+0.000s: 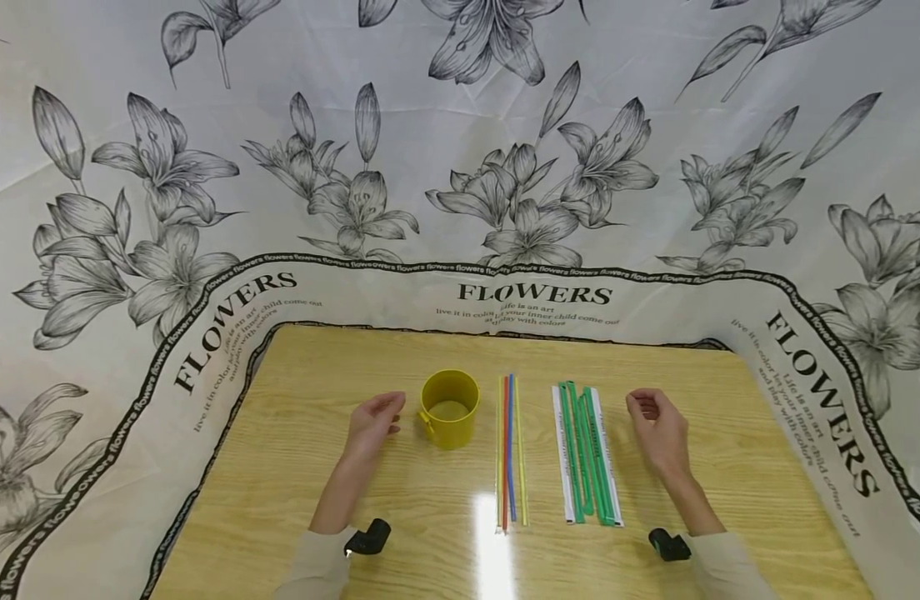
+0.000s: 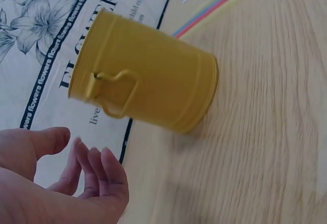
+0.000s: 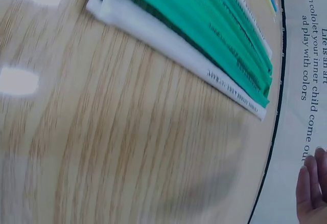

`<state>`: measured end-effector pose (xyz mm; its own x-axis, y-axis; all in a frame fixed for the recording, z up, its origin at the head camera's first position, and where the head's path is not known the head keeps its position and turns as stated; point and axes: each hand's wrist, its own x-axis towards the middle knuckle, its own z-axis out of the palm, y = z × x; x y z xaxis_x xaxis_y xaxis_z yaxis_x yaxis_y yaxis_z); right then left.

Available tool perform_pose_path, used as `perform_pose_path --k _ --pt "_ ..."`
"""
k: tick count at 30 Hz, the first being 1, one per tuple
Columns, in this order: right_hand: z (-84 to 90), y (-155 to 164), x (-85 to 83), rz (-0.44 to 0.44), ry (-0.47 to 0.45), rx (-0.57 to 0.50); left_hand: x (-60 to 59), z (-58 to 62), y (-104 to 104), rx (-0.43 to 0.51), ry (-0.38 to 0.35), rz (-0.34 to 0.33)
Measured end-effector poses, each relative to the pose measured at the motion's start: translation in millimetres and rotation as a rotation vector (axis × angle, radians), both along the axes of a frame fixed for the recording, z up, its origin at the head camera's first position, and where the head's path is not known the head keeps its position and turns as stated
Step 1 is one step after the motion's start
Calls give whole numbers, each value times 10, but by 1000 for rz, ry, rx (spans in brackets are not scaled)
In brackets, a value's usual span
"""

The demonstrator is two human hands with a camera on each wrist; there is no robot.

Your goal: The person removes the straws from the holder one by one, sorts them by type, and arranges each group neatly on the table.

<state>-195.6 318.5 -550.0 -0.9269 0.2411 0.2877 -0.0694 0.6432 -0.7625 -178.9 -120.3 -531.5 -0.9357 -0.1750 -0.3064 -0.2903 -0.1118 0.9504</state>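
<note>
A yellow metal cup (image 1: 451, 429) with a small side handle stands upright on the table. My left hand (image 1: 373, 421) is just left of it, apart from it, fingers loosely bent and holding nothing; the left wrist view shows the handle (image 2: 120, 93) facing that hand. To the cup's right lie several thin straws (image 1: 511, 450) in yellow, red and blue, side by side. Farther right is a row of long, narrow paper-wrapped sticks (image 1: 586, 454), green and white with print. Right of these is my right hand (image 1: 661, 429), fingers loosely curled round nothing.
The light wooden table (image 1: 422, 533) has a bright glare patch near its front. A white cloth (image 1: 535, 304) printed with flowers and lettering hangs along the back and both sides. Dark wrist cameras (image 1: 368, 537) sit on both forearms.
</note>
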Motion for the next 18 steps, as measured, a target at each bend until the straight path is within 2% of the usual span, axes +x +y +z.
perform_pose_path --k 6,9,18 --pt "23 87 29 70 146 133 -22 104 -166 -178 16 -21" --pt "15 135 18 106 220 203 -40 120 -229 -274 47 -24" --pt "-27 297 -75 215 503 479 -74 11 -365 -667 250 -4"
